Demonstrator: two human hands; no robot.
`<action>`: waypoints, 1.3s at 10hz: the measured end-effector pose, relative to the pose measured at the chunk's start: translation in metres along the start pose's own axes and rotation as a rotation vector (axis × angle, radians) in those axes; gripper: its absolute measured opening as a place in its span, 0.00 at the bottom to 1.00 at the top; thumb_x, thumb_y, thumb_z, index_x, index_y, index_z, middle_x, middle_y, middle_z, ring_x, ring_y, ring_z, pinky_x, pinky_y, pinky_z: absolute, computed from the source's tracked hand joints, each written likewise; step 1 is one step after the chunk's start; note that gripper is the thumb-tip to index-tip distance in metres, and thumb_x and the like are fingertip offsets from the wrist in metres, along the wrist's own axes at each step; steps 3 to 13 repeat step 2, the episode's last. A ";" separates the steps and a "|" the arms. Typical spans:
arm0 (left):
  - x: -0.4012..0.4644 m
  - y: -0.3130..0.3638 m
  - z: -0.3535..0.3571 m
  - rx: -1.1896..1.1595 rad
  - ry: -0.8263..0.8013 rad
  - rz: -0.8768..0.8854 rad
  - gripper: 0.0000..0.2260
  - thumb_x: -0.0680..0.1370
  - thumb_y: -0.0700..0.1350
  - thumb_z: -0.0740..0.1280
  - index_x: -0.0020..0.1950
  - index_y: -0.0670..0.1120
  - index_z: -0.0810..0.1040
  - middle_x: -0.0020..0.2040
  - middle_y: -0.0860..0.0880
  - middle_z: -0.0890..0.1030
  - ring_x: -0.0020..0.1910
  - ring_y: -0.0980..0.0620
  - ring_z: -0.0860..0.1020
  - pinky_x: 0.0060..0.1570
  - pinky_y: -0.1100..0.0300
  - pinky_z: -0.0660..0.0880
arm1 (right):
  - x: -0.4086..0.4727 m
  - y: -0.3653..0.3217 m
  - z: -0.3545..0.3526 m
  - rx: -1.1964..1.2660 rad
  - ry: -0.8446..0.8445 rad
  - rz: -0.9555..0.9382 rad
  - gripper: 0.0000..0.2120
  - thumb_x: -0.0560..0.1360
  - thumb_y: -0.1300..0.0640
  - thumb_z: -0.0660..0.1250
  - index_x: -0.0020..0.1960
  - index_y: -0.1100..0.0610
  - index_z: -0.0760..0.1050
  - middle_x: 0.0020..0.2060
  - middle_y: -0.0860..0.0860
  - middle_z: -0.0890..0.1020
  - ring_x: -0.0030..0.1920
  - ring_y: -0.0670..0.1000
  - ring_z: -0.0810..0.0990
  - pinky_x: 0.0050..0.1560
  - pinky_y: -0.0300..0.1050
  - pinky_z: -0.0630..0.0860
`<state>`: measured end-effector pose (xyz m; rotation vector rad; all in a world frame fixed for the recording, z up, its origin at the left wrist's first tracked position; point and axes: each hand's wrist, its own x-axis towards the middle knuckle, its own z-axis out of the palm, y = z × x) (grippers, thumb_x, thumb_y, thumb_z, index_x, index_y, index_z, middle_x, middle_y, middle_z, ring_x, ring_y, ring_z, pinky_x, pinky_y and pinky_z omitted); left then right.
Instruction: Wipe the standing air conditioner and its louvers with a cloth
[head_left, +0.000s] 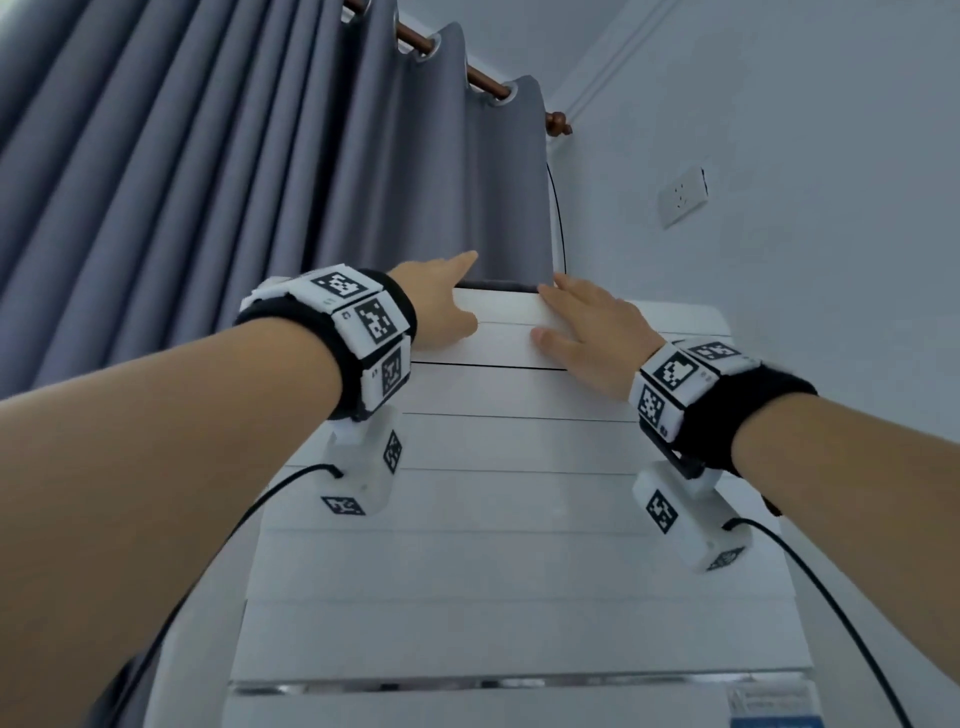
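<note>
While you look up along the unit, the grey curtain (218, 171) fills the left side, hung from a wooden rod (452, 60). Your left hand (441, 306) rests at the top edge of the air conditioner (519, 545), index finger extended upward against the curtain, thumb lying on the top louver (506, 340); it grasps nothing visible. A marker band (343, 332) wraps the left wrist, with a cable (249, 514) trailing below. The air conditioner stands centre frame, white, its horizontal louvers stacked down to a chrome strip (519, 685). Your right hand (592, 338) lies flat and spread on the upper louvers, fingers reaching the top edge, holding nothing. No cloth can be made out under either hand. On the wall at right sits a socket (681, 197).
</note>
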<state>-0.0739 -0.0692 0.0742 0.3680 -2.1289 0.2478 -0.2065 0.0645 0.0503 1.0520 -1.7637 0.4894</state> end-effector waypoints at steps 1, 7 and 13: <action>-0.020 0.003 0.004 -0.015 0.076 0.124 0.31 0.76 0.46 0.61 0.76 0.54 0.50 0.78 0.48 0.54 0.76 0.49 0.53 0.73 0.53 0.54 | -0.031 -0.006 0.009 0.122 0.228 -0.079 0.20 0.78 0.54 0.57 0.69 0.58 0.64 0.73 0.53 0.61 0.73 0.52 0.55 0.72 0.49 0.53; -0.047 0.012 0.014 -0.183 0.174 0.206 0.28 0.76 0.45 0.62 0.74 0.56 0.58 0.77 0.51 0.56 0.75 0.52 0.55 0.71 0.58 0.53 | -0.061 -0.013 0.013 0.302 0.281 -0.105 0.16 0.77 0.60 0.59 0.65 0.59 0.69 0.69 0.53 0.67 0.70 0.51 0.60 0.69 0.37 0.52; -0.047 0.012 0.014 -0.183 0.174 0.206 0.28 0.76 0.45 0.62 0.74 0.56 0.58 0.77 0.51 0.56 0.75 0.52 0.55 0.71 0.58 0.53 | -0.061 -0.013 0.013 0.302 0.281 -0.105 0.16 0.77 0.60 0.59 0.65 0.59 0.69 0.69 0.53 0.67 0.70 0.51 0.60 0.69 0.37 0.52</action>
